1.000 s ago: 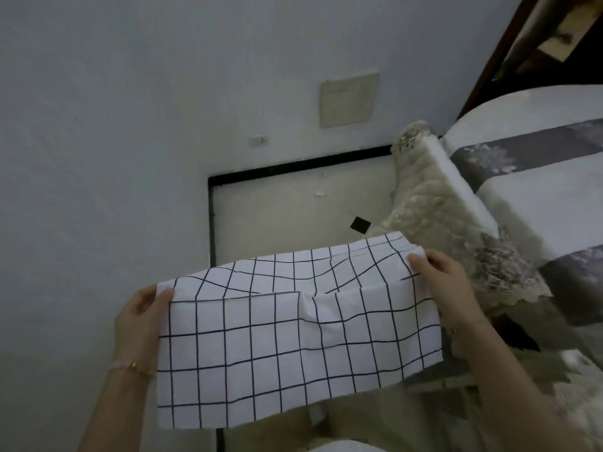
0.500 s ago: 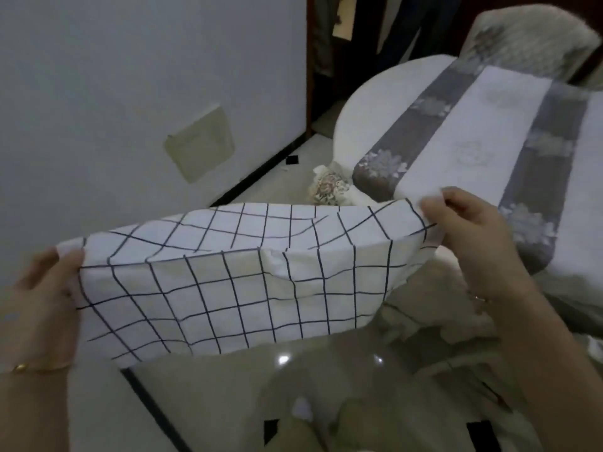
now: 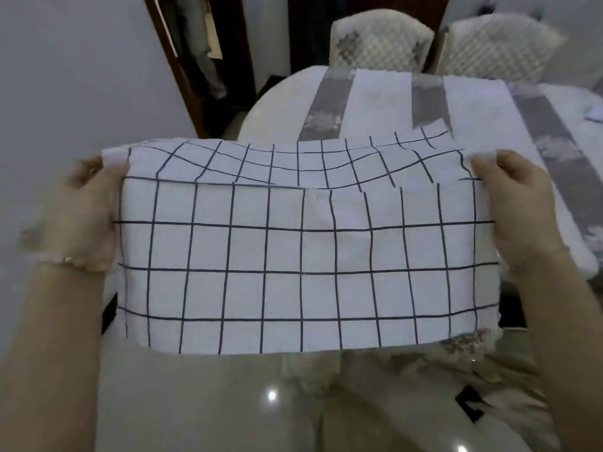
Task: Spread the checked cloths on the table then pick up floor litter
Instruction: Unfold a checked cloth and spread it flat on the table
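A white cloth with a black grid, the checked cloth (image 3: 293, 249), hangs folded and stretched in the air in front of me. My left hand (image 3: 81, 210) grips its upper left corner and my right hand (image 3: 518, 207) grips its upper right corner. Behind and above the cloth stands the table (image 3: 385, 102), round-ended and covered with a white cover crossed by grey floral stripes. The cloth hides the table's near edge. No floor litter can be made out.
Two pale quilted chair backs (image 3: 378, 44) (image 3: 499, 47) stand at the table's far side. A dark wooden door frame (image 3: 173, 70) rises at the back left beside a plain wall (image 3: 65, 76). Glossy floor tiles (image 3: 212, 402) lie below, with a lacy cover edge (image 3: 463, 344) at right.
My view has swung from the wall and floor round to the table. Both hands carried the stretched cloth with it, now held level in front of the table.
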Demonstrator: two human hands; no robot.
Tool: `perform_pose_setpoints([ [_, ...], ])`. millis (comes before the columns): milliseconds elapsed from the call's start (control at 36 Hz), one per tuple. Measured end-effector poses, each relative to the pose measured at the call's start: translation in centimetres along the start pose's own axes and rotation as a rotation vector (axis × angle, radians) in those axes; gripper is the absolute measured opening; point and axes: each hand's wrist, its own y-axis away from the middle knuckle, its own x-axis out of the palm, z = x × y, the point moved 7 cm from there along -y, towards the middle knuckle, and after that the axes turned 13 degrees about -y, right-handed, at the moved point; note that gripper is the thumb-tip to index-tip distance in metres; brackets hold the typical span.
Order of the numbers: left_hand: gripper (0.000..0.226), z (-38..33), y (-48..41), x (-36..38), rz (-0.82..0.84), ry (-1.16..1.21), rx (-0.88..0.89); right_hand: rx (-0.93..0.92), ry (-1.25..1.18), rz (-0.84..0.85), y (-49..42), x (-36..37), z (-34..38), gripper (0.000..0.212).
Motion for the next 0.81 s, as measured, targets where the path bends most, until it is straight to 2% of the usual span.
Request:
perform_pose_setpoints([
  [139, 0.004, 0.3, -5.8, 7.0, 0.05, -0.08, -0.015, 0.041, 0.018, -0.125, -6.3, -2.6, -3.3, 0.014],
  [194, 0.02, 1.0, -8.4, 9.6, 0.082, -0.123, -0.031, 0.066, 0.034, -0.154, -8.6, -3.6, -4.6, 0.013],
  [333, 0.04, 1.3, -13.1, 16.5, 0.117, -0.116, -0.048, 0.084, 0.096, -0.217, -13.6, -5.1, -6.4, 0.018],
  [500, 0.02, 4.1, -17.7, 24.2, 0.207, -0.178, -0.126, 0.176, 0.157, -0.274, -18.1, -7.2, -11.1, 0.018],
  [611, 0.027, 7.6, -20.8, 28.2, 0.293, -0.233, -0.197, 0.278, 0.218, -0.34, -20.1, -8.2, -15.2, 0.017],
  [694, 0.022, 10.4, -22.9, 30.7, 0.338, -0.296, -0.229, 0.347, 0.271, -0.375, -21.4, -8.9, -18.1, 0.024],
  [806, 0.024, 13.0, -24.0, 33.6, 0.384, -0.34, -0.252, 0.407, 0.322, -0.375, -22.6, -9.6, -21.4, 0.007],
])
